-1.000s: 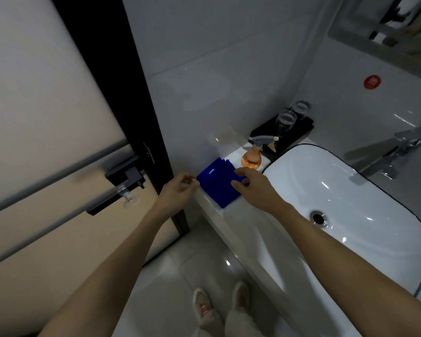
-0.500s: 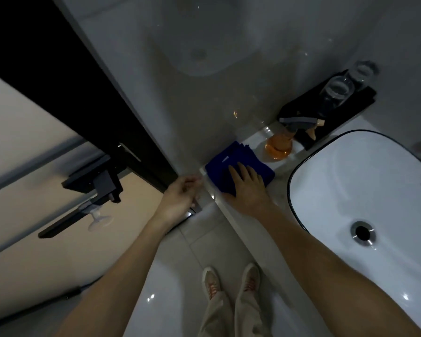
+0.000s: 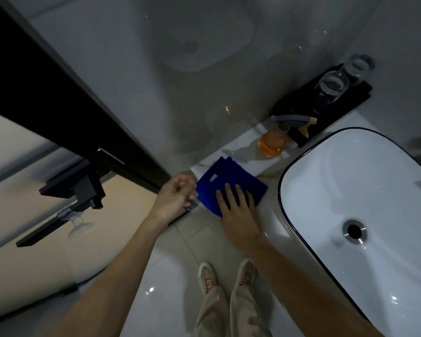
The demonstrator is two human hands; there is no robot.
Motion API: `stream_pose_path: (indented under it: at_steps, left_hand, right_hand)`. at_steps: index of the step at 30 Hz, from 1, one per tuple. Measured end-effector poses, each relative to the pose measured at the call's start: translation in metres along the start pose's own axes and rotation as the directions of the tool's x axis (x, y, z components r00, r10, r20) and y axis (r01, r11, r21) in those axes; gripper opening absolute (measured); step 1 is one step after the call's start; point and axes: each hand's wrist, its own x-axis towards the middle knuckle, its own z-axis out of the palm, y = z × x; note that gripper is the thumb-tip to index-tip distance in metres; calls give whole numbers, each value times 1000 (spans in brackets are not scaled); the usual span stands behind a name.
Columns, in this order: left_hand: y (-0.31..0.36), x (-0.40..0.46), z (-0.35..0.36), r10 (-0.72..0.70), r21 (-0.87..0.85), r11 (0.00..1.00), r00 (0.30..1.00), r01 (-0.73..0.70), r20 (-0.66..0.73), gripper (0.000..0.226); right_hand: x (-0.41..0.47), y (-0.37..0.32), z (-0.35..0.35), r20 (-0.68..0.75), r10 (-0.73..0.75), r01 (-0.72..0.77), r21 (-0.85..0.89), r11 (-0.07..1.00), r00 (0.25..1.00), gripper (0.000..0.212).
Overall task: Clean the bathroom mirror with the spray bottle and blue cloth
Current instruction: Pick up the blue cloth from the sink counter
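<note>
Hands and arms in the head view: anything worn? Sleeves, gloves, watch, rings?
Nothing worn shows. The left hand and right hand are bare, with no gloves, and no rings can be made out in the dim light. Both forearms are bare to the frame edge: no sleeves, watch or bands.

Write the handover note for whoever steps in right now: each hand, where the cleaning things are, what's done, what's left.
Right hand: flat on the folded blue cloth, fingers straight, pressing it to the countertop.
Left hand: loosely curled at the cloth's left edge; whether it touches the cloth is unclear.
Spray bottle: upright on the counter beyond the cloth, beside the black tray and left of the sink, untouched.
Done: nothing that shows.
Left: pick up cloth and bottle, spray, wipe the mirror, which is out of view.
</note>
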Motion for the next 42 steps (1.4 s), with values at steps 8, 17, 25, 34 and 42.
stream_pose_path:
  at_steps: [8, 17, 25, 34, 42]
  left_hand:
    - [19, -12, 3, -2, -129, 992, 1000, 0, -17, 13]
    - [42, -44, 5, -38, -248, 969, 996, 18, -75, 15]
    - [75, -75, 26, -185, -547, 796, 964, 261, 192, 47]
    - [111, -88, 27, 48, -867, 426, 950, 260, 309, 92]
    - [147, -102, 22, 317, -927, 359, 920, 107, 229, 63]
  right_hand:
    - [10, 25, -53, 80, 4, -39, 437, 898, 997, 33]
    - [21, 48, -152, 294, 5, -240, 771, 590, 956, 23]
    - [-9, 25, -218, 5, -103, 73, 665, 743, 995, 21]
    - [-47, 6, -253, -46, -252, 211, 700, 682, 967, 32]
    - [-40, 35, -282, -201, 53, 152, 863, 482, 978, 28]
